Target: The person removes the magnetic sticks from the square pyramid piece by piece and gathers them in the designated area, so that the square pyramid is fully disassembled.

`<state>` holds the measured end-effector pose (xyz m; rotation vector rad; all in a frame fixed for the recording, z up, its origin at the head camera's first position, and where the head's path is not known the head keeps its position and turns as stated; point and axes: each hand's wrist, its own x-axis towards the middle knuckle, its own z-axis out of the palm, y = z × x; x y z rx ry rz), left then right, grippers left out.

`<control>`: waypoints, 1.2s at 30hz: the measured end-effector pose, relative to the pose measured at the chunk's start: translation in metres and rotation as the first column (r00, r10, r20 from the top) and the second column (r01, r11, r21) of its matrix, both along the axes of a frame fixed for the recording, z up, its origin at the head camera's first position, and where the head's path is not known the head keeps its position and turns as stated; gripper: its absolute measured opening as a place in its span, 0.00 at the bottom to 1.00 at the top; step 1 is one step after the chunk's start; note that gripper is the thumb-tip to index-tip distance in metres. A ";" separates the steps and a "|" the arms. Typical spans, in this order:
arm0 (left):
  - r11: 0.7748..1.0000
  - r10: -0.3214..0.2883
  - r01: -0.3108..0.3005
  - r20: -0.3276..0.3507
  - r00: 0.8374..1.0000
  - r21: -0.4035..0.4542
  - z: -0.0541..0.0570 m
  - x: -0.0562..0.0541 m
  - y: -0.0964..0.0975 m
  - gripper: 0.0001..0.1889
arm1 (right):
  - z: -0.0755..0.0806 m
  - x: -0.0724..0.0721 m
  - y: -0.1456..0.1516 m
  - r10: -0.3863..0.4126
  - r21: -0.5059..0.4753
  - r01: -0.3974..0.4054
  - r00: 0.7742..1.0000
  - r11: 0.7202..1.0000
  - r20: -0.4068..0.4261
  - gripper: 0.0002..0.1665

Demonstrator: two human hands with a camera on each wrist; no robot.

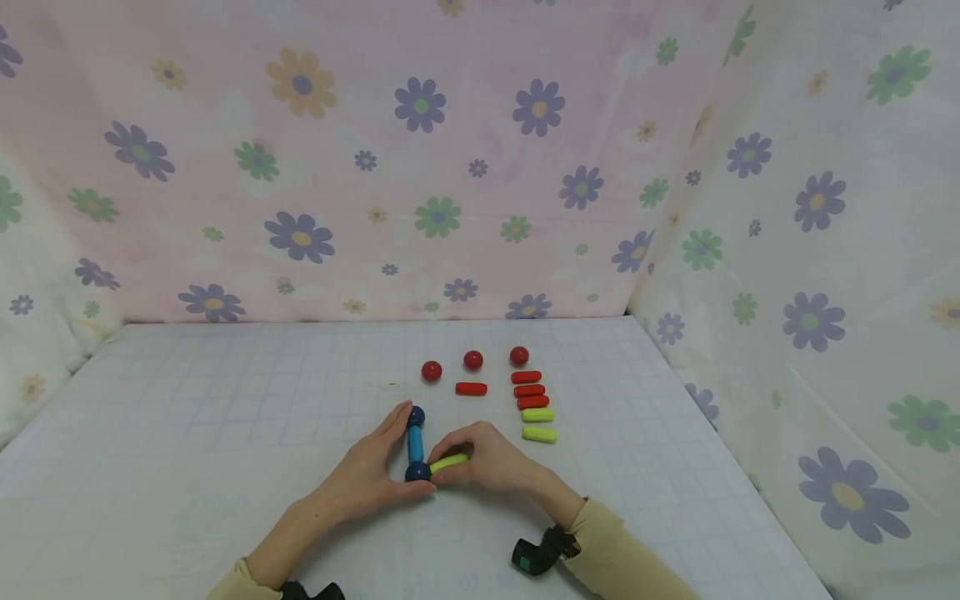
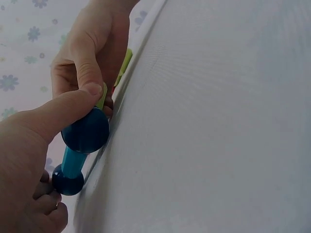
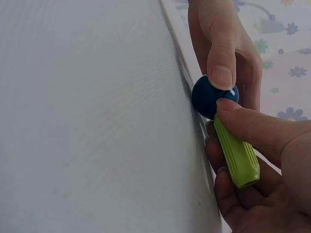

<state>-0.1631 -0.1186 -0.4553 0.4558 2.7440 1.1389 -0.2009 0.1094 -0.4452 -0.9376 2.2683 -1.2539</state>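
Observation:
A light-blue rod [image 1: 416, 444] joins two dark-blue balls, the far ball [image 1: 416, 416] and the near ball [image 1: 417, 472]. My left hand [image 1: 362, 473] holds this piece from the left, its fingertips at the far ball and its thumb on the near one. Between thumb and fingers, my right hand [image 1: 486, 458] pinches a yellow-green rod [image 3: 236, 153], grooved along its length. One end of that rod meets the near ball; the other end shows a hollow opening in the right wrist view. In the left wrist view, my thumbs come together above the near ball [image 2: 86, 130].
Three red balls [image 1: 473, 360] lie in a row at the back. In front are a lone red rod [image 1: 471, 388] and a column of red rods [image 1: 529, 390], then two yellow-green rods [image 1: 539, 434]. Flowered cloth [image 1: 360, 192] hangs behind the white table [image 1: 187, 400].

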 end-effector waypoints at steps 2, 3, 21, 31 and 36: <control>1.000 0.001 -0.001 0.004 1.000 0.003 0.000 0.000 0.000 0.62 | -0.001 0.000 0.000 -0.004 -0.002 0.004 1.000 1.000 0.008 0.10; 1.000 0.002 -0.002 0.006 1.000 0.003 0.001 0.000 0.000 0.62 | -0.001 0.000 0.000 -0.004 -0.003 0.004 1.000 1.000 0.009 0.10; 1.000 -0.014 0.014 -0.013 1.000 -0.003 0.002 0.001 -0.001 0.62 | -0.004 -0.001 0.000 -0.011 0.000 0.011 1.000 1.000 0.017 0.08; 1.000 -0.008 0.008 -0.006 1.000 -0.016 0.004 0.001 0.000 0.62 | -0.006 -0.004 0.003 -0.005 0.003 0.005 1.000 1.000 -0.022 0.08; 1.000 0.001 -0.001 0.007 1.000 -0.018 0.003 0.001 0.000 0.62 | -0.002 -0.004 0.005 -0.061 0.024 0.062 0.997 0.998 -0.039 0.11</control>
